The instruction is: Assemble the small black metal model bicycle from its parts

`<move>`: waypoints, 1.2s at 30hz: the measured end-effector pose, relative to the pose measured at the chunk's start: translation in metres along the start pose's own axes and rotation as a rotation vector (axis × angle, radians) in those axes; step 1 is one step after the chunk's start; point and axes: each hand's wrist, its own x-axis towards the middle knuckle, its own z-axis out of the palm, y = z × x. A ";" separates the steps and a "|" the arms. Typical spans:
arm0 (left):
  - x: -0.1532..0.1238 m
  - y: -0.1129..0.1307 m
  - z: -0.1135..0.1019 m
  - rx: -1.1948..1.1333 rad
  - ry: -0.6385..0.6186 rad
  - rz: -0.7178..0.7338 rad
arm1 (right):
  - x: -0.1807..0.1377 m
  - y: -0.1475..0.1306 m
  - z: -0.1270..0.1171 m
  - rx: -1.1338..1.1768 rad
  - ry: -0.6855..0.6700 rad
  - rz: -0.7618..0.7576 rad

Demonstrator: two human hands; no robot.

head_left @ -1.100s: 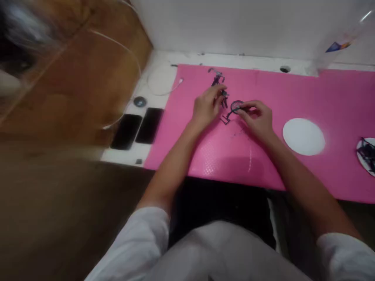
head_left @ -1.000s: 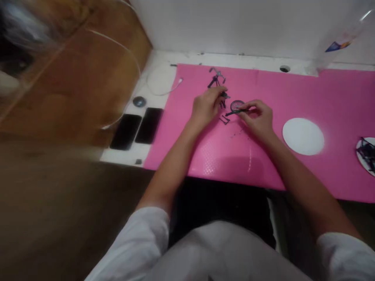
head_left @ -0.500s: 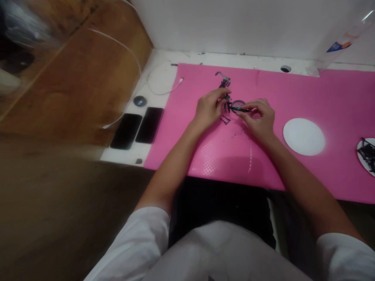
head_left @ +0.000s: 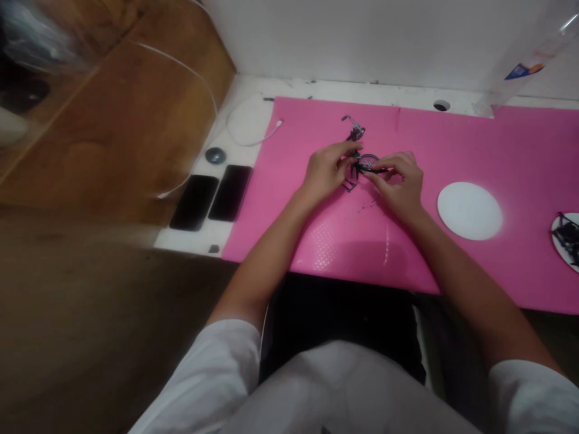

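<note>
A small dark model bicycle frame (head_left: 354, 134) with handlebars stands on the pink mat (head_left: 452, 150). My left hand (head_left: 326, 170) pinches the frame's lower part. My right hand (head_left: 400, 181) pinches a small spoked wheel (head_left: 368, 161) with a thin dark rod, held against the frame. A small dark bracket piece (head_left: 348, 186) lies on the mat just below my fingers. Tiny loose bits lie near my right wrist.
A white round disc (head_left: 469, 211) lies to the right, and a white plate (head_left: 565, 238) with dark parts sits at the right edge. Two black phones (head_left: 211, 198), a small round cap (head_left: 216, 156) and a white cable (head_left: 244, 129) lie left of the mat.
My left hand has brought the frame rightward to meet the wheel in my right hand. The picture has sharpened as my head steadied.
</note>
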 end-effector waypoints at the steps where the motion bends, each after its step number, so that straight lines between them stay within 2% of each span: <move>1: 0.000 0.000 0.000 0.001 -0.001 0.003 | 0.000 0.000 0.000 0.004 0.002 -0.001; 9: -0.001 -0.005 0.003 0.001 -0.004 0.022 | 0.000 0.003 0.000 -0.014 -0.021 0.036; 20: 0.000 0.004 -0.001 -0.028 -0.009 -0.035 | 0.000 0.003 0.001 -0.034 0.009 0.134; 36: 0.002 0.000 -0.003 -0.014 0.016 -0.059 | 0.000 0.003 0.002 0.029 0.043 0.175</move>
